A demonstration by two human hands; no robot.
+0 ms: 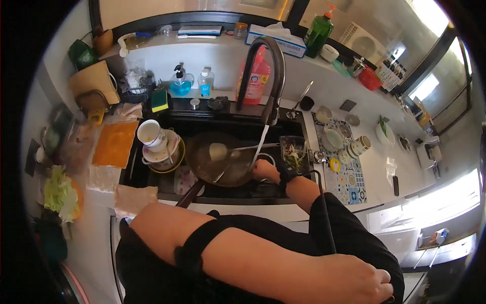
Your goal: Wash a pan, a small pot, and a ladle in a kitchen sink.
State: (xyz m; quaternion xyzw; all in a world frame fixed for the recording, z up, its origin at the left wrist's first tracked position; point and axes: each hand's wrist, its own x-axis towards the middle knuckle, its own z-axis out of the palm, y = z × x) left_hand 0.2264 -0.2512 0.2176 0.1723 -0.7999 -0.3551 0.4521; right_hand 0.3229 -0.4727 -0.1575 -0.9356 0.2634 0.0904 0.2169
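Note:
My right hand (pixel 265 169), its fingers curled, is at the right rim of a wok (pixel 235 171) in the black sink; whether it holds anything is unclear. Water runs from the curved faucet (pixel 270 110) beside this hand. Murky water and steel-handled utensils (pixel 250 146) lie in the wok, whose dark handle (pixel 190 194) points towards me. My left forearm crosses in front of my body. My left hand (pixel 364 279), fingers bent, rests against the black clothing by my right arm; its grip is hidden.
Stacked cups and bowls (pixel 161 146) stand left in the sink, a container of food scraps (pixel 293 152) right. An orange cloth (pixel 115 144) and lettuce (pixel 60 192) lie left. Soap bottles (pixel 180 84) line the back. A patterned mat (pixel 347 182) with dishes and a knife (pixel 396 186) lie right.

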